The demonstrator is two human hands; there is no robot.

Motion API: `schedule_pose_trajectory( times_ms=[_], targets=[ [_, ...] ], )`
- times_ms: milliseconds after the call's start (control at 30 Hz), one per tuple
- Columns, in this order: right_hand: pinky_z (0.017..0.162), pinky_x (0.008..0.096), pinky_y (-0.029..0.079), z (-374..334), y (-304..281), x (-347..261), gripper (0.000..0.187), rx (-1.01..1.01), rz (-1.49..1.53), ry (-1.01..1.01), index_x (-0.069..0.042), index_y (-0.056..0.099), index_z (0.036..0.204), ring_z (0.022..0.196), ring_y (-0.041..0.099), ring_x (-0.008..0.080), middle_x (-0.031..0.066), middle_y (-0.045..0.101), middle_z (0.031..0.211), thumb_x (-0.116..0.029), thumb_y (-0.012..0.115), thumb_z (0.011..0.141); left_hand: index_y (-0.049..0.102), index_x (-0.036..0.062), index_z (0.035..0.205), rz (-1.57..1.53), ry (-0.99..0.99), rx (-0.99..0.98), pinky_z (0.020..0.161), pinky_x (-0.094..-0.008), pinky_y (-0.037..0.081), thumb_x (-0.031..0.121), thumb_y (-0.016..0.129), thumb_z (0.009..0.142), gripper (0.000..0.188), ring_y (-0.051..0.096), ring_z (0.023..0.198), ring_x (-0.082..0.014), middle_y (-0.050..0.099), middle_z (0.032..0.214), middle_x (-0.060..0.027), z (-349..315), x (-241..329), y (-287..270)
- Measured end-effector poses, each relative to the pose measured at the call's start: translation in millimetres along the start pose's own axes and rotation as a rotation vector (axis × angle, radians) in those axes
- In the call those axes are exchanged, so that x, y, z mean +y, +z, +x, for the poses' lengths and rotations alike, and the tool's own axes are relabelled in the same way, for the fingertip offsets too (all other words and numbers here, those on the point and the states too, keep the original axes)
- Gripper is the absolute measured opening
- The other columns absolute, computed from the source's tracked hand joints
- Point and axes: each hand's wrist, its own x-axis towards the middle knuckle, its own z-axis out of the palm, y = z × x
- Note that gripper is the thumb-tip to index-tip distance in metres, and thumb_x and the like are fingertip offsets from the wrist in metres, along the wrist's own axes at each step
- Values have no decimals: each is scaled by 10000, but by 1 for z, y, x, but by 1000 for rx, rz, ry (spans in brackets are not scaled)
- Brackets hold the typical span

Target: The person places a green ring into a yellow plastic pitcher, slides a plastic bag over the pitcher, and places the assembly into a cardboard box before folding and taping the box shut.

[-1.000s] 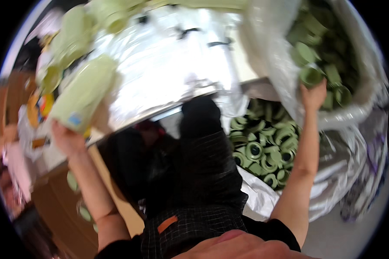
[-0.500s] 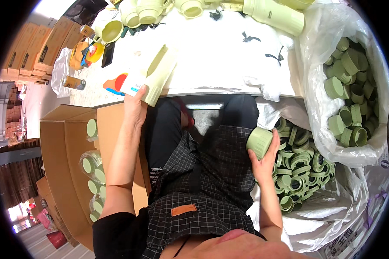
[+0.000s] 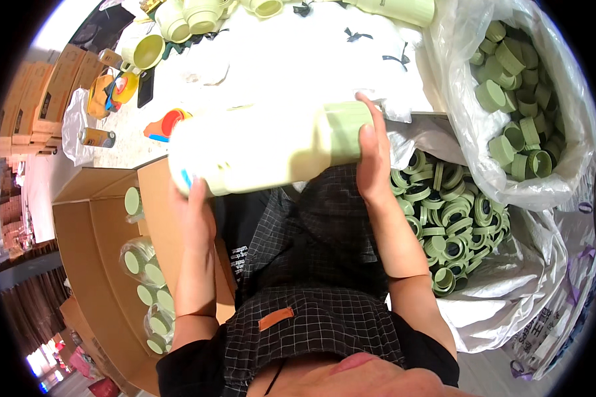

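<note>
A pale yellow-green vacuum flask [image 3: 258, 149] lies sideways in front of me, above my lap, its surface washed out by bright light. My left hand [image 3: 193, 215] is closed on its left end, with the fingers partly hidden beneath it. At the opposite end is a darker green ribbed cap [image 3: 348, 132], in line with the flask and touching it. My right hand [image 3: 372, 152] grips this cap from the right, fingers over its end. Whether the cap is screwed down cannot be seen.
On the right, a plastic-lined bag [image 3: 437, 79] holds several green caps [image 3: 510, 56]; below it lie green ring-shaped lids [image 3: 457, 212]. A cardboard box [image 3: 89, 264] with wrapped green-topped flasks [image 3: 136, 261] stands left. Cups [image 3: 142, 51], a phone [image 3: 146, 87] and a can [image 3: 98, 137] are on the table.
The flask has swung from slanting upright to sideways and moved toward the middle. My right hand has lifted the cap from beside my thigh up to the flask's end.
</note>
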Motion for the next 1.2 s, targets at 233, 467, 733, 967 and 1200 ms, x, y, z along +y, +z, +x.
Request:
schedule_pose_trajectory(
  times_ms=[233, 467, 733, 967, 1200],
  targets=[
    [1013, 353, 407, -75, 8, 0, 699, 0, 47, 196, -86, 339, 1456, 1203, 475, 217, 121, 495, 1290, -479, 610, 945, 552, -77, 1279, 114, 99, -28, 998, -370, 459, 171, 525, 1008, 368, 596, 1124, -221, 626, 1240, -147, 41, 15, -4],
    [840, 264, 487, -118, -87, 38, 247, 262, -352, 297, -4, 600, 1154, 934, 602, 117, 48, 648, 1036, -46, 611, 911, 571, 17, 1085, 252, 290, -815, 1061, -432, 406, 253, 779, 743, 464, 525, 1221, -294, 584, 1221, -151, 63, 1, 44],
    [898, 430, 489, -120, -294, 226, 557, 646, -1061, 585, -1, 468, 1247, 1012, 596, 370, 197, 572, 1110, -160, 743, 790, 310, 10, 1503, 605, -133, -472, 1084, -391, 373, 259, 662, 908, 735, 438, 1302, -269, 416, 1432, -173, -8, -29, 68],
    [1082, 451, 407, -48, -397, 273, 762, 559, -1516, 892, 53, 387, 1352, 1281, 466, 426, 265, 464, 1388, -295, 737, 771, 338, -14, 1463, 667, -266, -284, 583, -220, 354, 372, 408, 1050, 570, 459, 632, -95, 497, 747, -18, -28, -48, 52],
    [925, 499, 492, -91, -392, 270, 631, 557, -1439, 780, 41, 531, 1261, 1122, 599, 432, 260, 625, 1178, -399, 721, 850, 374, -4, 1436, 683, -236, -247, 509, -213, 329, 472, 372, 1053, 612, 457, 581, -84, 551, 792, -48, -24, -58, 66]
  ],
)
